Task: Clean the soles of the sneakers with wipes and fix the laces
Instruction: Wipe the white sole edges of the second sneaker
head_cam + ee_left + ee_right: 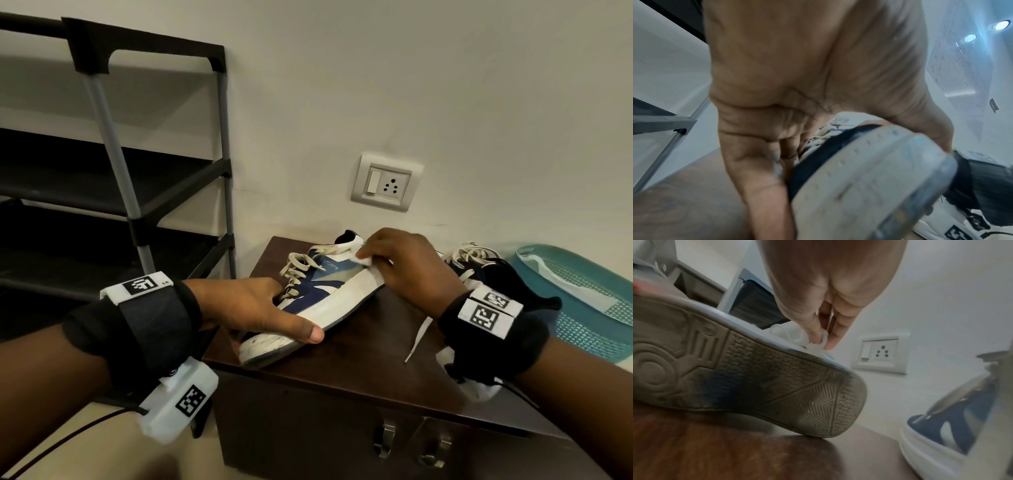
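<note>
A blue and white sneaker (318, 298) with cream laces lies tilted on its side on a dark wooden cabinet (376, 342). Its dirty grey sole (756, 378) faces me. My left hand (253, 308) grips the toe end, thumb along the sole edge, fingers over the laces (824, 134). My right hand (407, 263) pinches a white wipe (364, 261) against the heel side; the right wrist view shows the wipe (818, 344) between thumb and fingers. The second sneaker (479, 267) lies behind my right wrist, partly hidden.
A black shoe rack (120, 171) stands to the left against the wall. A wall socket (385, 181) sits above the cabinet. A teal plastic basket (582, 294) is at the right. Metal handles (385, 435) hang on the cabinet front.
</note>
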The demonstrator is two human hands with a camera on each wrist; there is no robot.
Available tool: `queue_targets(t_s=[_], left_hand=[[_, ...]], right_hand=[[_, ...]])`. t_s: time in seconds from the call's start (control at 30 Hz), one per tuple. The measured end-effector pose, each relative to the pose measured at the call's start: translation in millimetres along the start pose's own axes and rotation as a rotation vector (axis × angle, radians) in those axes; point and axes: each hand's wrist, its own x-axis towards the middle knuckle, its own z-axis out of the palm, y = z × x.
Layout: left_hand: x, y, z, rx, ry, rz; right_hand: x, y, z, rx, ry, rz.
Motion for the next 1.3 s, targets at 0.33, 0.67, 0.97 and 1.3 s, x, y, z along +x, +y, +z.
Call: queue_targets(t_s=[0.33,0.67,0.97,1.3], left_hand=[[-3,4,3,0.036,0.001,0.022],[-5,5,3,0.078,0.012,0.033],[-10,14,8,0.096,0.010,0.082],[-12,18,12,0.149,0.022,0.094]], right_hand=[[-3,-36,-1,0.040,-0.079,-0.161],[-9,-17,-4,0.039,0.029,0.080],[2,-27,-8,-0.009,-0.097,-0.082],[0,-51,-5,0.030,-0.194,-0.199]])
